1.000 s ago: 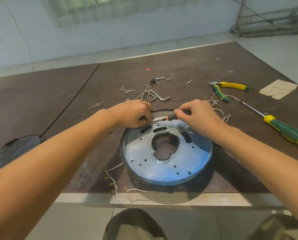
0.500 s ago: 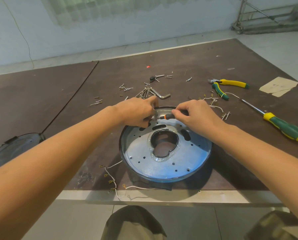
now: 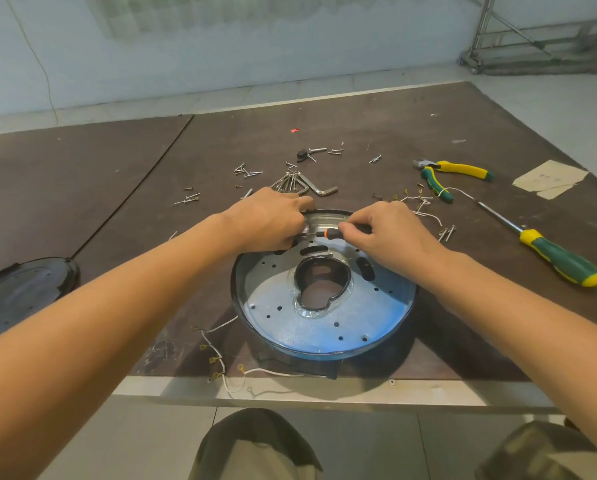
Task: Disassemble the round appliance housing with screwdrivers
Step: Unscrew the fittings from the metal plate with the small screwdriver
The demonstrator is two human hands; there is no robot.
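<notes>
fingers (image 3: 350, 231) of the right hand (image 3: 390, 237) pinch a small screwdriver (image 3: 328, 233) at the far rim of the round housing (image 3: 324, 329), which sits by the table's (image 3: 463, 358) near edge. the curled left hand (image 3: 269, 223) hides its tip, grip unclear. screws (image 3: 248, 172), hex key (image 3: 319, 189) and pliers (image 3: 452, 174) lie just beyond.

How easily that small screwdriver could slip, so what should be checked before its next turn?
1. Right hand pinches the small screwdriver by its handle: ok.
2. Tip seated in a screw: cannot tell, the left hand hides it.
3. Left hand steadying the far rim: cannot tell.
4. Housing lies flat on the table: ok.
5. Loose wires apart from the tool: ok.
6. Large screwdriver lies ready at right: ok.
</notes>
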